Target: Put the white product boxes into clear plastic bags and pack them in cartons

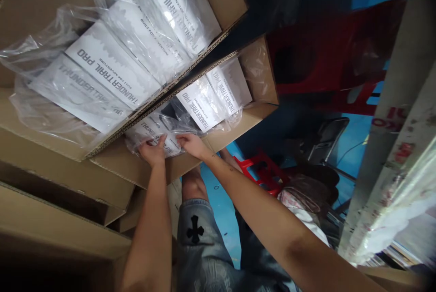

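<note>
Bagged box (pixel 152 131) sits in the near carton's (pixel 254 117) left part, directly under both hands, so neither's really closer. Long axis slants upper left to lower right across the view; can't tell which end's the front. Left hand (pixel 153 152) overlaps its near side, thumb spread; right hand (pixel 191 145) curls at its right end. Can't tell if either actually grips.

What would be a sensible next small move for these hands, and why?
Perhaps smooth the loose clear plastic down over the white package. The left hand and right hand are both at that package, and the plastic looks wrinkled there. It lies in the smaller carton, where two other packages also sit in plastic.
</note>
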A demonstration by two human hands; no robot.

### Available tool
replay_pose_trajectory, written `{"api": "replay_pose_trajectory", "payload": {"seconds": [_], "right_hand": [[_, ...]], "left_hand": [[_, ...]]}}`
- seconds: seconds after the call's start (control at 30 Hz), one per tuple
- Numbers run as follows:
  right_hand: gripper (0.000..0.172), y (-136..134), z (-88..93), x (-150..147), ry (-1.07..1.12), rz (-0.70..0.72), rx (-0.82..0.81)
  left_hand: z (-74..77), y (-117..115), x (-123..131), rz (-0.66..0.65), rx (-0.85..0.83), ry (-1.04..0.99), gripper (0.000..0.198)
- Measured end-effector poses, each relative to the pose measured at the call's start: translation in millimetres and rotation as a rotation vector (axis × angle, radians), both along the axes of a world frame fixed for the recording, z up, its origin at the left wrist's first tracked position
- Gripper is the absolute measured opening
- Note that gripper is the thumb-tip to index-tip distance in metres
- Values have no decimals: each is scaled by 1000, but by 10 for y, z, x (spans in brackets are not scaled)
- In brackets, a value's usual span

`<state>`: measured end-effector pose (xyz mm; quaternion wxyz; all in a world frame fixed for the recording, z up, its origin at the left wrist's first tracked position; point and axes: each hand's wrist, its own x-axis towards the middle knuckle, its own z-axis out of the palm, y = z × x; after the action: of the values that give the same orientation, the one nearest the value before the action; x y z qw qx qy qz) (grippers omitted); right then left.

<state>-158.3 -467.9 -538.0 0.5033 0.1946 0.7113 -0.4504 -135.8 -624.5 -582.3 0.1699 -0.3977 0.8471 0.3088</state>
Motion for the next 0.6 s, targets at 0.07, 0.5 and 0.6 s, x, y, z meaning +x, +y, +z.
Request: {"api": "replay_pose_trajectory", "payload": {"seconds": [0.07,0.5,0.6], "right_hand": [[36,9,14,-20,6,-16,6],[25,-183,-414,-116,-105,-124,67],[26,-192,-458,-32,-104,-126,13]], "left_hand": [[-4,-98,-7,-57,28,-3,50],[-12,105,61,-162,102,9,44],[-38,-97,29,-182,210,-2,48]]}}
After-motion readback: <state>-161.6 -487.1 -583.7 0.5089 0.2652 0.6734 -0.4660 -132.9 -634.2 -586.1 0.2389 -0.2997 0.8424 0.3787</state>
